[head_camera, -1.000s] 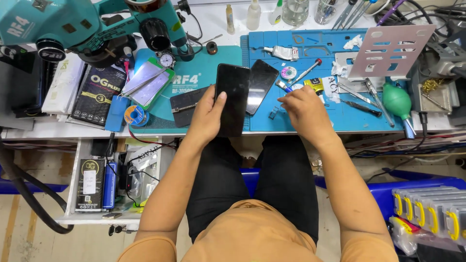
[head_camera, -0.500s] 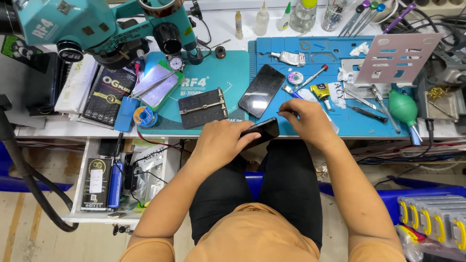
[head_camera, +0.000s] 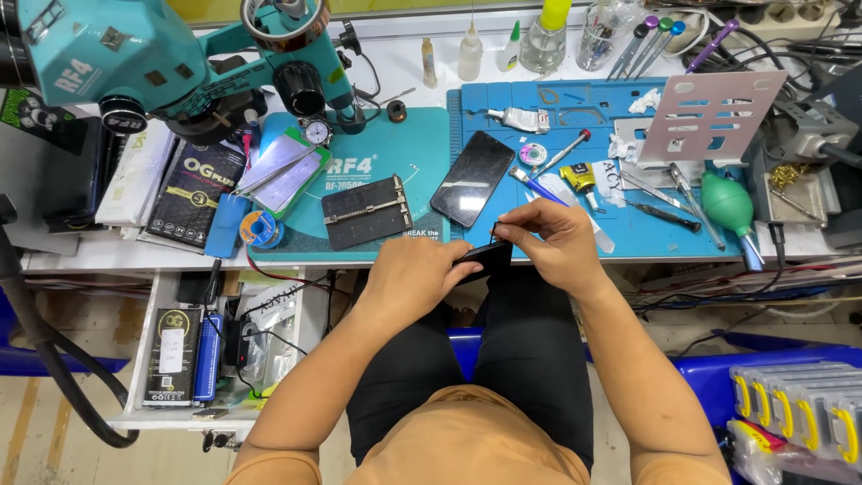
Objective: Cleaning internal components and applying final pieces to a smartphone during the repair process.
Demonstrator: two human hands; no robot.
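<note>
Both hands meet just in front of the worktop [head_camera: 126,256] edge, over the person's lap. Left hand [head_camera: 415,274] is wrapped round the near end of a dark phone-shaped slab [head_camera: 489,258], fingers curled under and closed on it, back of hand toward the camera. Right hand [head_camera: 555,242] works the slab's top corner w/ fingers pinched narrow on something thin and dark at that edge (too small to tell what, maybe a tool tip or a flex). Slab is held off the worktop, tilted, mostly hidden by the hands. Just beyond them on the blue mat [head_camera: 476,108] lies a second black phone [head_camera: 472,178], screen up, lying diagonally, apart from both hands. To its left, on the teal mat [head_camera: 404,144], a dark metal holder plate [head_camera: 366,211] sits near the left hand but not touching. Right of the phone: a small tape reel [head_camera: 532,154], a red-handled screwdriver [head_camera: 564,151], tweezers [head_camera: 678,187] and a green rubber blower [head_camera: 727,204]. Teal microscope [head_camera: 135,63] at top-left, w/ a solder spool [head_camera: 258,228] below it beside a blue block. Bottles and a jar line the back wall. Open drawer [head_camera: 144,359] under the worktop's left side holds boxes and cables.
</note>
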